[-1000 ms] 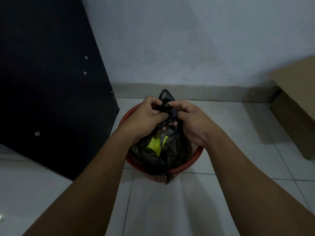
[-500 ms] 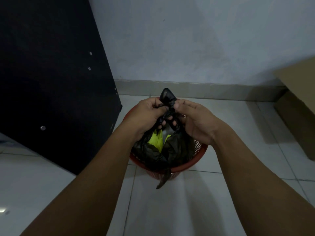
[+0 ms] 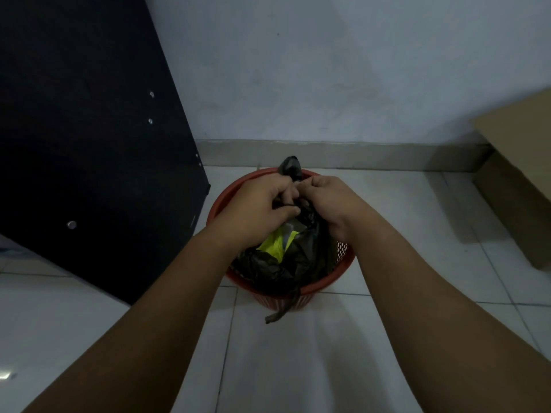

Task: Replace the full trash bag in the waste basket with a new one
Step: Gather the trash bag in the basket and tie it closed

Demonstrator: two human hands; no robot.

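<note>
A red plastic waste basket (image 3: 343,271) stands on the white tiled floor near the wall. Inside it sits a full black trash bag (image 3: 298,257), with something yellow-green showing through a gap. My left hand (image 3: 256,204) and my right hand (image 3: 331,198) meet above the basket, each gripping the gathered black plastic at the bag's neck. One twisted end of the bag sticks up behind my fingers. Another black strip hangs over the basket's near rim toward the floor.
A tall black panel (image 3: 89,144) with small metal fittings leans close at the basket's left. A brown cardboard box (image 3: 518,174) stands at the right by the wall. A grey skirting strip (image 3: 357,156) runs along the wall behind; pale floor tiles (image 3: 298,368) lie in front.
My hands have shifted on the bag's neck and drawn closer together, fingers curling tighter round the plastic. The view has moved slightly; the basket stays where it was.
</note>
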